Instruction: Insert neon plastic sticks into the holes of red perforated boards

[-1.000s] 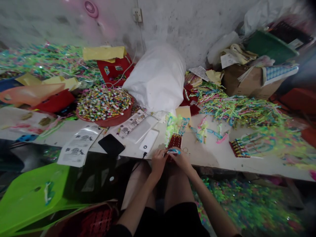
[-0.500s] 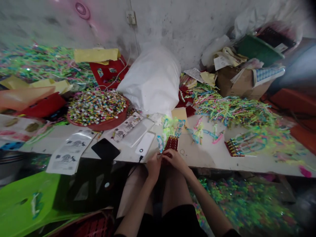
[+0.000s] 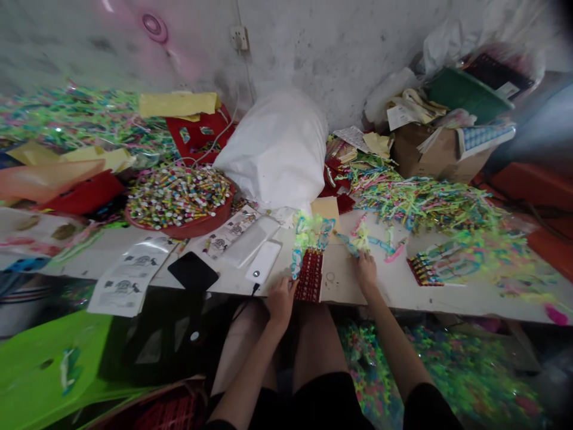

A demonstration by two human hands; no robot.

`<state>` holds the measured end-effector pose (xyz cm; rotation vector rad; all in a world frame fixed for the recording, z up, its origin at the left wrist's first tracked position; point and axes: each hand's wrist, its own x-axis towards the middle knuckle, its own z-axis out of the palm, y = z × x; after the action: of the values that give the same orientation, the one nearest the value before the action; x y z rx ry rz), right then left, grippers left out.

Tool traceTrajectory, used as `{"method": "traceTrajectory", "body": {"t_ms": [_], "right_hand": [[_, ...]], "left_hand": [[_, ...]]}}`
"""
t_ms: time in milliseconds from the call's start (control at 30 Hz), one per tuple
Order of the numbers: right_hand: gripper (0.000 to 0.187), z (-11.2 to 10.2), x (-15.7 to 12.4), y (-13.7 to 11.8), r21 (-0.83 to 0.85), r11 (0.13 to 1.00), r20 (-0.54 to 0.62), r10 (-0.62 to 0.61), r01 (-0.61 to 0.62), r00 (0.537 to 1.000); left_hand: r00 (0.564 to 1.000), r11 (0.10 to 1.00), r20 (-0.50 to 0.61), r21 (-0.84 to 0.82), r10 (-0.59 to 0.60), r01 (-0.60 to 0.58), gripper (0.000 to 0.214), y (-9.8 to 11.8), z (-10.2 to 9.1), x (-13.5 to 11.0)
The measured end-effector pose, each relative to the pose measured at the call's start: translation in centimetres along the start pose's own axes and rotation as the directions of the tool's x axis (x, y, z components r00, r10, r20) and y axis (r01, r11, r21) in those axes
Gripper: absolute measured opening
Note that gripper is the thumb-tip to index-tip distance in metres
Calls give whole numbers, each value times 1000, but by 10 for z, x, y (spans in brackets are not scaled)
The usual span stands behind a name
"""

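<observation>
My left hand (image 3: 281,301) is closed at the left edge of a red patterned card (image 3: 310,278), its thumb and finger pinched by the lower end of a blue plastic piece (image 3: 296,263). Along the card's top lie several pieces with yellow-green and blue ribbon-like parts (image 3: 313,230). To the right, my right hand (image 3: 367,272) stretches its fingers onto a few loose blue and yellow pieces (image 3: 359,243). Its fingertips touch them and look slightly apart.
A red basin (image 3: 188,226) heaped with small coloured pieces stands left of a white sack (image 3: 273,149). A phone-like white device (image 3: 264,261) with a cable lies near the table's front edge. Piled colourful pieces (image 3: 421,200) and another filled red card (image 3: 418,272) lie right.
My right hand has left the red card and moved right to the loose pieces. My left hand stays at the card's edge, and more of the card shows.
</observation>
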<state>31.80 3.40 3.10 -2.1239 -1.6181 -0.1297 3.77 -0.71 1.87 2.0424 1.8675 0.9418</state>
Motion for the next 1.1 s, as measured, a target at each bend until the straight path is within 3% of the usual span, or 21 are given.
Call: {"method": "traceTrajectory", "body": {"t_ms": [100, 200, 267, 367, 433, 567, 667, 767, 933, 1100], "right_hand": [[25, -14, 4, -5, -27, 1000, 34, -12, 13, 999], [34, -45, 5, -12, 60, 997, -91, -49, 55, 995], [37, -65, 4, -19, 140, 985, -145, -78, 99, 986], [38, -77, -5, -31, 167, 982, -68, -82, 93, 994], [44, -66, -16, -39, 100, 995, 38, -30, 26, 999], [48, -22, -37, -45, 51, 991, 153, 118, -128, 981], [37, 1, -42, -41, 175, 959, 190, 188, -222, 964], [33, 2, -38, -37, 356, 898, 181, 206, -260, 962], [43, -37, -35, -33, 520, 819, 185, 169, -242, 968], [39, -96, -34, -38, 513, 848, 145, 64, -130, 987]], "left_hand": [[999, 993, 1, -111, -35, 34, 19, -3, 2, 2], [996, 957, 52, -279, -71, 83, 17, -9, 1, -1], [993, 920, 77, -376, -91, 113, 28, -13, -1, -7], [988, 873, 61, -464, -140, 152, 42, -15, -4, -20], [986, 866, 29, -473, -166, 160, 41, -15, -6, -28], [987, 864, 1, -482, -163, 143, 36, -16, -7, -39], [984, 856, 3, -492, -178, 157, 34, -20, -8, -43], [981, 839, -4, -518, -196, 166, 32, -26, -10, -46], [968, 815, 21, -535, -249, 221, 27, -31, -11, -51], [961, 799, 22, -550, -275, 241, 22, -26, -11, -55]]}}
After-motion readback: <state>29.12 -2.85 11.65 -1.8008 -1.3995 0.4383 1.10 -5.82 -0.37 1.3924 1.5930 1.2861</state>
